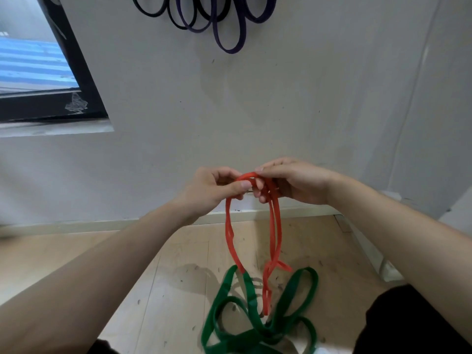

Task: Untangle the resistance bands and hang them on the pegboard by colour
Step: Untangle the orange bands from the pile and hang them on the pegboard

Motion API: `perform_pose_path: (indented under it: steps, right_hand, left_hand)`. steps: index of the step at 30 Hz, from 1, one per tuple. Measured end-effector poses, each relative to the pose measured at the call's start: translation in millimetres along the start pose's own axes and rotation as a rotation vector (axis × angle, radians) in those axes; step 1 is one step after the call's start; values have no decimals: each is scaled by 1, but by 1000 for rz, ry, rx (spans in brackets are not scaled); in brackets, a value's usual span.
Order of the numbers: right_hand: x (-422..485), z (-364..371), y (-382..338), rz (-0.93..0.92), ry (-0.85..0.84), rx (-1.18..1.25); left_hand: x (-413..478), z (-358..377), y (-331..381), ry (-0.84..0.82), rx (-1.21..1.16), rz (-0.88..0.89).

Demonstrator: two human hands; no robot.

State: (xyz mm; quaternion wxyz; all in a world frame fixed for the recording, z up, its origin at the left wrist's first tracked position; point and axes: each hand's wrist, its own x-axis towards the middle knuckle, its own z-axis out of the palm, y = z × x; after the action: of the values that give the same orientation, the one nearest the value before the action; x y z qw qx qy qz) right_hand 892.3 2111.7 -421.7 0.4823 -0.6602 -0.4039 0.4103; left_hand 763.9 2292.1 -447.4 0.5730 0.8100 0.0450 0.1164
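Bands on the wall [255,111] first: purple loops [231,49] and darker loops [153,14] hang overlapping high up, their tops cut off by the frame edge, so I cannot see what holds them.

Red band [229,236] is up in front of me, between both hands. My left hand [212,187] pinches its top arc between thumb and curled fingers. My right hand [296,182] is just beside, fingers curled round a bunch of red strands. One strand drops from the left hand, two run close together from the right. Lower ends twist and reach down among the green bands [249,290].

Green is wider and flat, lying in a loose tangle of crossing loops on the wood floor [178,264], near my knees. Window [38,60] off to the left.
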Motion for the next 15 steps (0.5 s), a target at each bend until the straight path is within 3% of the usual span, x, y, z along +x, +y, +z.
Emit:
perform_pose_path:
  steps: [4, 12, 15]
  right_hand:
    - [2, -3, 6, 59, -41, 23]
    - [5, -13, 28, 173, -135, -24]
    - [5, -15, 28, 164, -80, -21]
  left_hand:
    - [1, -7, 6, 109, 46, 81]
    - [2, -41, 8, 472, -187, 94]
    - [0, -50, 1, 457, -158, 42]
